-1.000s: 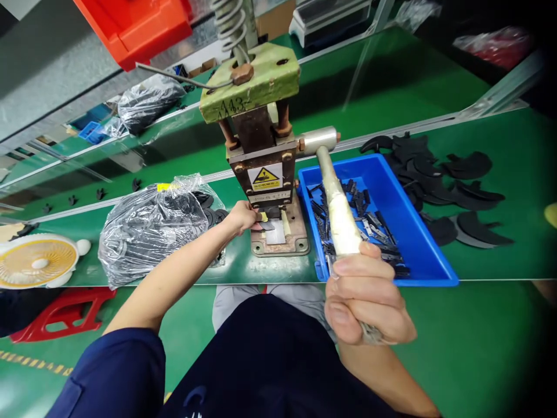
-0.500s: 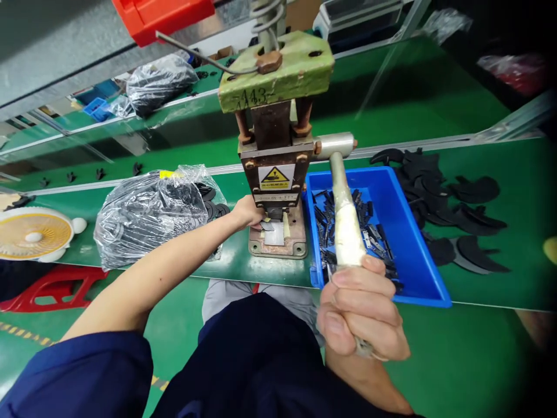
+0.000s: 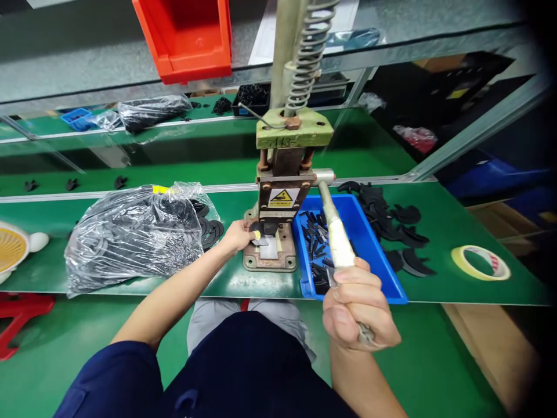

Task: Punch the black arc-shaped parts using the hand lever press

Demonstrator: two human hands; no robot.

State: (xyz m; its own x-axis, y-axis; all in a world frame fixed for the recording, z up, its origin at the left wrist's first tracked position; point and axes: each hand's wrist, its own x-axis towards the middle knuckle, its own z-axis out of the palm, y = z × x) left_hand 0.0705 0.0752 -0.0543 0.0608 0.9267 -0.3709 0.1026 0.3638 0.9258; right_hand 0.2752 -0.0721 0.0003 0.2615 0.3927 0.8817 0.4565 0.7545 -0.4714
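Note:
A hand press (image 3: 285, 186) with a green top block, a spring and a yellow warning label stands on the green bench. My right hand (image 3: 359, 310) is closed round the taped press lever (image 3: 337, 238), which slants down toward me. My left hand (image 3: 238, 235) reaches under the press head and pinches a small dark part (image 3: 257, 229) on the metal base plate (image 3: 268, 258). The blue tray (image 3: 376, 255) right of the press holds several small black and metal pieces.
A clear plastic bag (image 3: 130, 235) of black parts lies left of the press. Black crescent pieces (image 3: 394, 223) are scattered right of the tray, with a tape roll (image 3: 480, 262) further right. A red bin (image 3: 187, 38) hangs above. A small fan (image 3: 11, 249) shows at the left edge.
The view has tilted up and pulled back, showing the spring, the tape roll and the far shelf. Both hands keep their hold; the left hand stays at the press base.

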